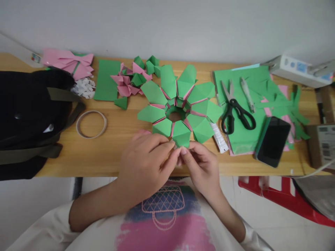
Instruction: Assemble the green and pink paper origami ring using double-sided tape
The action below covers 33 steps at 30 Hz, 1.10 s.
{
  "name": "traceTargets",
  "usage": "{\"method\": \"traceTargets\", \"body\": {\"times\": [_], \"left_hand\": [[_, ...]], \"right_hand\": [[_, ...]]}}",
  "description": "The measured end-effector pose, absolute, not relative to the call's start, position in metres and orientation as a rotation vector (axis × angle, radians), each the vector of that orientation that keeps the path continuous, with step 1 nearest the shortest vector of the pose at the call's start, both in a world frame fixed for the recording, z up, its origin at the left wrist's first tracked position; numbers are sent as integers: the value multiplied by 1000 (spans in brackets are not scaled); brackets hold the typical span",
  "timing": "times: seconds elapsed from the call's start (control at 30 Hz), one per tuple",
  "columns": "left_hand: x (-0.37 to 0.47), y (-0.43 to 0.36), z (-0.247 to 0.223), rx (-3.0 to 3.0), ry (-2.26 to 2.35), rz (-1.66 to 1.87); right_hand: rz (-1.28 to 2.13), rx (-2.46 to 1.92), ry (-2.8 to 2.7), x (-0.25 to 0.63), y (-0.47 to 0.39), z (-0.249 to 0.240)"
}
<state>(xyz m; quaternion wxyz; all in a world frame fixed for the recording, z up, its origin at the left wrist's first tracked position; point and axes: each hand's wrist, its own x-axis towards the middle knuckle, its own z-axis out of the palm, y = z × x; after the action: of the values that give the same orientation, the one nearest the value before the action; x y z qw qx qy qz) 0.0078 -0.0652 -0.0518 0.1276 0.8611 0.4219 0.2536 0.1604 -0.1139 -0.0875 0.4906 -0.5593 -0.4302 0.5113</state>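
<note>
A folded paper flower (195, 123) with green petals and pink edges between them stands around an open round centre, at the middle of the wooden table (112, 153). My left hand (146, 160) pinches the tip of its nearest green petal from the left, thumb and forefinger together. From the right, my right hand (202, 165) pinches the same petal tip, its thumb close to the left fingertips. The petal's very end is hidden between the fingers. Behind and left of the flower lie loose folded pink and green pieces (128, 83).
Black scissors (237, 111), a pen-like cutter (247, 94) and a phone (273, 141) lie on green sheets (243, 143) at right. A glue tube (219, 137) is beside them. Left are a tape roll (77, 127) and a black bag (28, 115). A wall rises behind.
</note>
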Motion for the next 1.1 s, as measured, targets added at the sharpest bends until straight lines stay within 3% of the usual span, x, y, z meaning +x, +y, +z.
{"method": "traceTargets", "body": {"times": [0.5, 0.57, 0.63, 0.67, 0.83, 1.1], "left_hand": [[10, -63, -53, 2723, 1131, 745], [9, -61, -55, 2723, 1094, 772], [8, -60, -57, 2708, 1079, 798], [8, -60, -56, 2705, 1073, 799], [8, -63, -52, 2689, 1052, 865], [8, -71, -53, 2674, 1097, 968]], "right_hand": [[1390, -1424, -1040, 178, -122, -83], [1075, -1723, -990, 213, -123, -88], [240, -2223, -727, 261, -124, -96], [61, -2311, -647, 285, -124, -100], [-14, -2482, -597, 358, -122, -123], [-85, -2576, -520, 356, -124, -131]]}}
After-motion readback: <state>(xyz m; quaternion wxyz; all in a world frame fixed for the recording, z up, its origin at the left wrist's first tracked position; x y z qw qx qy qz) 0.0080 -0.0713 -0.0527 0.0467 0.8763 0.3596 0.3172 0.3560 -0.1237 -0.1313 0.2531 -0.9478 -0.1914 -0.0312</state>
